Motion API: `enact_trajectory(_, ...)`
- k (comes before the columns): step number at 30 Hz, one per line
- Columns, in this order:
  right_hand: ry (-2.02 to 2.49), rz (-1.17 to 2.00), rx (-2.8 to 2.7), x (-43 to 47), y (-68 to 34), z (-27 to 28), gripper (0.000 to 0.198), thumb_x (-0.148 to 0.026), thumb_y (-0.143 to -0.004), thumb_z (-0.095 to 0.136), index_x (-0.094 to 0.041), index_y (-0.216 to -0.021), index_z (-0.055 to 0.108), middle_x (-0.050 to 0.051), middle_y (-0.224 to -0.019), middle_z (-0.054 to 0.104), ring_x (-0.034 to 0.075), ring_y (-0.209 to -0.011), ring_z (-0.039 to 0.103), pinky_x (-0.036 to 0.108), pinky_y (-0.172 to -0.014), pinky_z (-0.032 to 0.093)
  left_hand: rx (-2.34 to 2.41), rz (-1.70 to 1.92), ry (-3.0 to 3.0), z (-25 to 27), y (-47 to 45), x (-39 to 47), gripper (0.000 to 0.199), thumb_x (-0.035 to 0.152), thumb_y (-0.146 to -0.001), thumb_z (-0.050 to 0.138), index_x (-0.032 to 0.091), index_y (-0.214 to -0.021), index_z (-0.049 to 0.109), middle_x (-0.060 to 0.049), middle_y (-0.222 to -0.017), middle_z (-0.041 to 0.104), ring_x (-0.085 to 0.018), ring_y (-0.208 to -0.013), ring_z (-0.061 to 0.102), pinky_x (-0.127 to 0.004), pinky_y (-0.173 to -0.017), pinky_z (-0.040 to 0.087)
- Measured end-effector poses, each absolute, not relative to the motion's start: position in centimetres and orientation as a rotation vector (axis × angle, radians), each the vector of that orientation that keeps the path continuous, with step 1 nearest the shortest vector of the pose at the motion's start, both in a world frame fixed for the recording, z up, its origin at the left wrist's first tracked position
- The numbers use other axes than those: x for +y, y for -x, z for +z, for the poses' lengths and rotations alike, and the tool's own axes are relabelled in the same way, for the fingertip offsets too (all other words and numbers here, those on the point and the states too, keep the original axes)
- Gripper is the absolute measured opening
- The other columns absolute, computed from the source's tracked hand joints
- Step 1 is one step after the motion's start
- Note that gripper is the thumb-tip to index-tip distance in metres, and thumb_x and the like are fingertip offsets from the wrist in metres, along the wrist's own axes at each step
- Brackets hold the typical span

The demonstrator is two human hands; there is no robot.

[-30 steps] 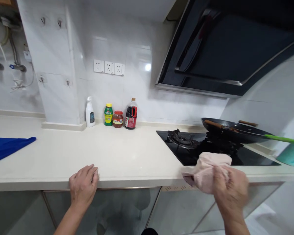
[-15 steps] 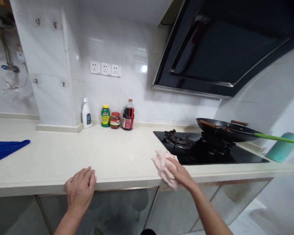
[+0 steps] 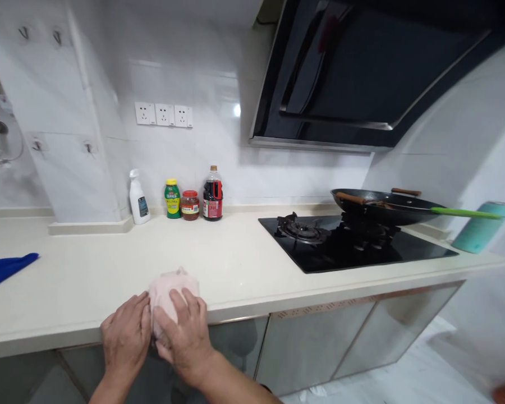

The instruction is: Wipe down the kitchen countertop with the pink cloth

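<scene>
A pale pink cloth (image 3: pixel 172 289) lies bunched at the front edge of the white countertop (image 3: pixel 235 247). My right hand (image 3: pixel 187 331) presses down on it, fingers gripping its folds. Close by on the left, my left hand (image 3: pixel 127 331) rests on the counter edge with its fingers lying forward. Its fingertips come right up against the cloth; whether they grip any of it I cannot make out. Part of the cloth is hidden under my right hand.
A black gas hob (image 3: pixel 320 241) carries a wok (image 3: pixel 395 207) with a green-handled utensil (image 3: pixel 463 212). Along the wall stand a spray bottle (image 3: pixel 139 199), a green bottle (image 3: pixel 172 199), a red-lidded jar (image 3: pixel 189 206) and a dark sauce bottle (image 3: pixel 212 196). A blue cloth (image 3: pixel 6 270) lies left.
My right hand has brought the pink cloth leftward along the counter, from beside the hob to my left hand. My left hand stays at the counter edge. The view has turned slightly right.
</scene>
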State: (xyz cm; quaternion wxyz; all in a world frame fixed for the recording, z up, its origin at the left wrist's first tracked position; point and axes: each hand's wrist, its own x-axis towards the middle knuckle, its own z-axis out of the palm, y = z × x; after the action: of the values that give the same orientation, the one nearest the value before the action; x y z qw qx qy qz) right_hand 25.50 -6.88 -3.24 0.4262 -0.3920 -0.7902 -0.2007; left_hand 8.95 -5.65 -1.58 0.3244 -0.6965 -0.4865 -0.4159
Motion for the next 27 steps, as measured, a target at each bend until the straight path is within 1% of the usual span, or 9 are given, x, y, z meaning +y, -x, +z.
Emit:
enact_trajectory(4,0.796,-0.667,-1.864,-6.7,-28.3,-4.6,0.043,-0.041,-0.086,0.07,-0.036,-0.125,0.056,0.003,-0.144,0.047,0.029,-0.127,0.044,0.045,-0.095,0.046,-1.277,-1.121,1.848,-1.7,-8.7,-5.4,0.027,0.025,-0.097,0.043,0.018,-0.104,0.068,-0.012,-0.108,0.077,-0.03,-0.103,0.07,-0.043,-0.088,0.045)
enact_trajectory(7,0.789,-0.657,-1.848,-7.6,-33.1,-4.8,0.032,-0.034,-0.091,0.066,-0.034,-0.121,0.057,0.002,-0.138,0.052,0.025,-0.124,0.047,0.044,-0.101,0.043,-1.291,-1.121,1.868,-1.9,-8.8,-5.3,0.026,0.026,-0.096,0.046,0.02,-0.105,0.069,-0.012,-0.111,0.076,-0.03,-0.107,0.069,-0.043,-0.089,0.045)
enact_trajectory(10,0.881,-0.62,-1.845,-8.9,-39.6,-5.4,0.034,-0.027,-0.092,0.063,-0.031,-0.124,0.054,0.006,-0.136,0.051,0.026,-0.125,0.048,0.049,-0.108,0.038,-1.282,-1.129,1.878,-1.8,-8.7,-5.3,0.026,0.026,-0.096,0.046,0.02,-0.105,0.069,-0.012,-0.111,0.076,-0.03,-0.108,0.068,-0.043,-0.09,0.046)
enact_trajectory(13,1.089,-0.641,-1.776,-10.0,-47.4,-6.6,0.038,-0.022,-0.091,0.064,-0.03,-0.125,0.05,0.008,-0.135,0.05,0.027,-0.128,0.047,0.054,-0.111,0.034,-1.269,-1.128,1.886,-1.7,-8.8,-5.3,0.025,0.026,-0.096,0.045,0.02,-0.105,0.068,-0.013,-0.11,0.075,-0.03,-0.107,0.068,-0.043,-0.089,0.047)
enact_trajectory(15,1.222,-0.684,-1.684,-10.6,-52.9,-7.4,0.038,-0.021,-0.09,0.065,-0.029,-0.122,0.048,0.008,-0.132,0.05,0.027,-0.128,0.047,0.055,-0.109,0.036,-1.279,-1.143,1.875,-1.5,-9.1,-5.2,0.025,0.026,-0.096,0.046,0.02,-0.106,0.068,-0.012,-0.11,0.075,-0.03,-0.107,0.068,-0.043,-0.089,0.047)
enact_trajectory(19,1.397,-0.668,-1.567,-11.6,-61.4,-7.6,0.036,-0.026,-0.086,0.068,-0.026,-0.116,0.048,0.011,-0.131,0.049,0.03,-0.126,0.046,0.053,-0.102,0.044,-1.34,-1.183,1.822,-1.4,-9.7,-5.1,0.025,0.026,-0.095,0.046,0.02,-0.104,0.068,-0.012,-0.11,0.075,-0.031,-0.107,0.069,-0.045,-0.089,0.048)
enact_trajectory(21,1.438,-0.63,-1.529,-11.9,-63.0,-7.3,0.033,-0.027,-0.085,0.067,-0.024,-0.111,0.049,0.013,-0.131,0.047,0.032,-0.126,0.046,0.054,-0.101,0.045,-1.345,-1.187,1.822,-1.5,-9.8,-4.9,0.025,0.026,-0.094,0.045,0.019,-0.104,0.067,-0.013,-0.11,0.075,-0.032,-0.107,0.068,-0.046,-0.088,0.049)
enact_trajectory(23,1.433,-0.608,-1.5,-11.8,-62.2,-7.1,0.029,-0.029,-0.083,0.067,-0.023,-0.107,0.05,0.013,-0.132,0.047,0.033,-0.126,0.045,0.056,-0.101,0.045,-1.349,-1.178,1.823,-1.6,-9.8,-4.8,0.026,0.026,-0.093,0.045,0.019,-0.104,0.067,-0.013,-0.111,0.074,-0.032,-0.107,0.068,-0.046,-0.088,0.05)
enact_trajectory(27,1.322,-0.622,-1.451,-10.7,-54.7,-7.5,0.019,-0.031,-0.085,0.063,-0.025,-0.099,0.051,0.011,-0.135,0.048,0.035,-0.131,0.043,0.059,-0.103,0.04,-1.413,-1.2,1.804,-1.8,-9.8,-4.6,0.024,0.028,-0.092,0.045,0.024,-0.104,0.065,-0.009,-0.11,0.074,-0.033,-0.109,0.067,-0.049,-0.09,0.05)
